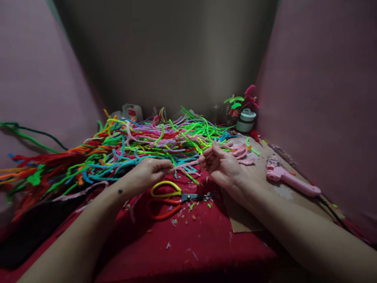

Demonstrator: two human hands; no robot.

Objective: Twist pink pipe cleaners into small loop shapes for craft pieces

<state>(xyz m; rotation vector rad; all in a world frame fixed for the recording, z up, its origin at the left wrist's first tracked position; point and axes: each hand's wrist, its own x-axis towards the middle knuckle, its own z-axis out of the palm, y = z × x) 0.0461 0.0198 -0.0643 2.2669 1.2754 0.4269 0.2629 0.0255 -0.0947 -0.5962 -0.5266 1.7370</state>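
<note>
Between my two hands a thin pale pink fuzzy stem (pixel 186 165) is stretched over the front of the pile. My left hand (pixel 150 173) pinches its left end. The fingers of my right hand (pixel 219 162) are curled, palm turned up, closed on its right end. Just below lie scissors (pixel 167 198) with one yellow and one red handle loop, blades toward the right. A large heap of colourful fuzzy stems (pixel 153 141) spreads behind my hands and off to the left.
A pink glue gun (pixel 291 181) with a black cord lies on a brown board (pixel 244 218) at the right. Pink fuzzy pieces (pixel 241 152) rest on that board. Behind stand a lidded jar (pixel 246 120) and a pink fuzzy flower (pixel 250 94). Scraps dot the red cloth (pixel 176 251).
</note>
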